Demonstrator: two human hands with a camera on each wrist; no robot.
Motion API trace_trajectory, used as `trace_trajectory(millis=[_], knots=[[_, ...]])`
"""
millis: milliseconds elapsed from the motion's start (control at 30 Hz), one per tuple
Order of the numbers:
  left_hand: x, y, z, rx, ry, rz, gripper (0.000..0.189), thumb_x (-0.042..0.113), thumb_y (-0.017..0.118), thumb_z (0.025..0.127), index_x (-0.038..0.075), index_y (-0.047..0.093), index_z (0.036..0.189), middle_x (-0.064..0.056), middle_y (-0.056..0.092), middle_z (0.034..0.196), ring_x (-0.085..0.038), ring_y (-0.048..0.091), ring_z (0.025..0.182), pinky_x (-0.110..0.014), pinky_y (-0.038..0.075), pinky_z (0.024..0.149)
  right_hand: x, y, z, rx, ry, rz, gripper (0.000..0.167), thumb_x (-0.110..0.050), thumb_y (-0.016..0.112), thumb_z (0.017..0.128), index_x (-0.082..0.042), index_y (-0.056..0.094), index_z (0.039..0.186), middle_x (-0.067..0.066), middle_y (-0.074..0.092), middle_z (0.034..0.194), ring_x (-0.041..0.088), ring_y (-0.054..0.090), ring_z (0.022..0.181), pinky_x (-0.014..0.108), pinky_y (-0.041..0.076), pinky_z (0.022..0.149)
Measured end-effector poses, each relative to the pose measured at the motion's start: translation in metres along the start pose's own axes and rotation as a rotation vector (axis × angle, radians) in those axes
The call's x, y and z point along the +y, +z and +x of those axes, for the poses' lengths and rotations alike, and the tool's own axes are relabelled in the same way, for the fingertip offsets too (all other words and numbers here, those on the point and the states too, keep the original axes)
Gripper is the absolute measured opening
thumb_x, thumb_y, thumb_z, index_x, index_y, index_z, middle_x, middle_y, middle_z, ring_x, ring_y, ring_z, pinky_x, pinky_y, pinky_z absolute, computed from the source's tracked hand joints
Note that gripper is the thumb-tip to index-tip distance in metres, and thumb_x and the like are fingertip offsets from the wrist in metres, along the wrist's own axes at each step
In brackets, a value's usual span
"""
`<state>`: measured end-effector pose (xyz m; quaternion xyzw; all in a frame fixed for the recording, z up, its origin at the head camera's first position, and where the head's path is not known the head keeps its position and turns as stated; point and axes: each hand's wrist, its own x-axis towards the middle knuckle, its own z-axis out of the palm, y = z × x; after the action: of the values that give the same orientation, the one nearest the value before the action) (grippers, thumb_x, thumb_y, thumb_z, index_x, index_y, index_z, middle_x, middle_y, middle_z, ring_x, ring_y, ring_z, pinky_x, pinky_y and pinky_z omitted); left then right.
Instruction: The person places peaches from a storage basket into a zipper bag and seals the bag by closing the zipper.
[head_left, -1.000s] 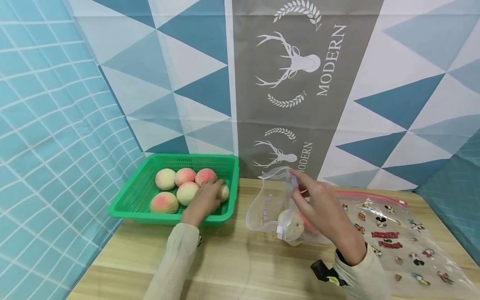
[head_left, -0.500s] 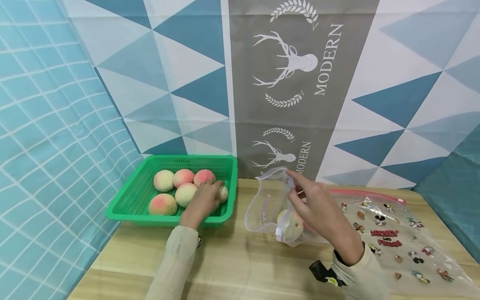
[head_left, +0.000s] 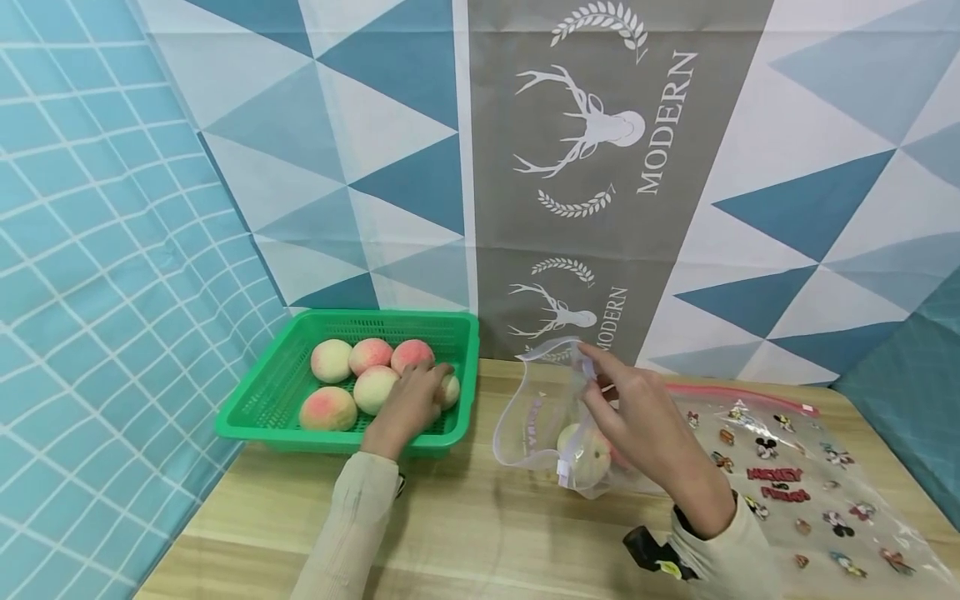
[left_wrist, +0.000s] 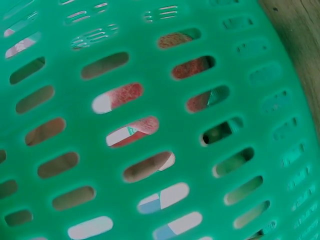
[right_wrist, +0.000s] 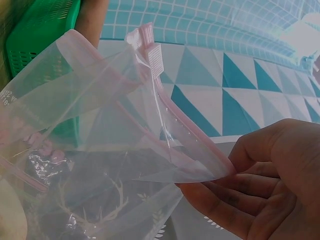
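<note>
My left hand point(head_left: 408, 406) reaches into the green plastic basket point(head_left: 251, 417), its fingers curled over a pale peach point(head_left: 450, 390) at the basket's right side. Several other peaches point(head_left: 327, 408) lie beside it. The left wrist view shows only the slotted basket wall point(left_wrist: 150, 100), with hand and fruit mostly hidden behind. My right hand point(head_left: 637, 408) pinches the rim of a clear zip bag point(head_left: 517, 408) between thumb and fingers. The bag's mouth gapes toward the basket, and its slider point(right_wrist: 155, 60) shows in the right wrist view. Pale and pinkish peaches point(head_left: 588, 457) sit inside the bag.
A larger clear bag point(head_left: 817, 450) with cartoon prints and a red zip lies flat at the right, partly behind my right arm. The wooden table point(head_left: 480, 533) meets a patterned backdrop point(head_left: 585, 167) at the back and a blue grid cloth point(head_left: 97, 292) at the left.
Both hands, the basket and the bag keep nearly the same places. The head view shifts slightly between frames.
</note>
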<state>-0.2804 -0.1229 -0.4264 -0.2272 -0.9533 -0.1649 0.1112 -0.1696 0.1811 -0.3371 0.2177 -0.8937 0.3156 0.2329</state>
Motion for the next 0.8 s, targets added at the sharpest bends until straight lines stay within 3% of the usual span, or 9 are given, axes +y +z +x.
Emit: trace_trajectory(millis=[133, 333, 600, 800], knots=[[0.0011, 0.0007, 0.0016, 0.028, 0.014, 0.005, 0.046, 0.000, 0.072, 0.085, 0.006, 0.063, 0.129, -0.018, 0.061, 0.120, -0.040, 0.056, 0.106, -0.052, 0.051, 0.081, 0.0001, -0.0018, 0.0002, 0.002, -0.006, -0.005, 0.043, -0.001, 0.057, 0.093, 0.002, 0.056, 0.137, 0.011, 0.074, 0.096, 0.016, 0.071, 0.077, 0.030, 0.058, 0.067], [0.0024, 0.0007, 0.0055, 0.043, -0.007, 0.055, 0.039, 0.016, 0.074, 0.089, 0.010, 0.067, 0.127, -0.010, 0.060, 0.096, -0.033, 0.056, 0.092, -0.047, 0.047, 0.069, 0.0009, -0.0021, -0.0003, 0.009, -0.011, -0.013, 0.043, -0.001, 0.057, 0.093, 0.002, 0.056, 0.137, 0.012, 0.074, 0.096, 0.017, 0.071, 0.077, 0.032, 0.058, 0.066], [0.0017, -0.0001, 0.0062, 0.080, -0.049, 0.029, 0.036, 0.022, 0.070, 0.091, 0.011, 0.069, 0.125, -0.016, 0.065, 0.117, -0.039, 0.056, 0.102, -0.057, 0.047, 0.084, 0.0008, -0.0018, -0.0009, 0.012, -0.001, -0.004, 0.043, 0.000, 0.058, 0.093, 0.003, 0.057, 0.136, 0.012, 0.074, 0.096, 0.017, 0.070, 0.077, 0.031, 0.058, 0.067], [0.0019, -0.0025, 0.0059, 0.107, -0.099, 0.012, 0.041, 0.026, 0.073, 0.090, 0.013, 0.067, 0.127, -0.018, 0.063, 0.120, -0.041, 0.054, 0.110, -0.058, 0.051, 0.080, 0.0007, -0.0016, -0.0002, 0.010, -0.009, 0.004, 0.043, 0.000, 0.057, 0.093, 0.003, 0.057, 0.135, 0.012, 0.074, 0.097, 0.015, 0.070, 0.076, 0.030, 0.058, 0.066]])
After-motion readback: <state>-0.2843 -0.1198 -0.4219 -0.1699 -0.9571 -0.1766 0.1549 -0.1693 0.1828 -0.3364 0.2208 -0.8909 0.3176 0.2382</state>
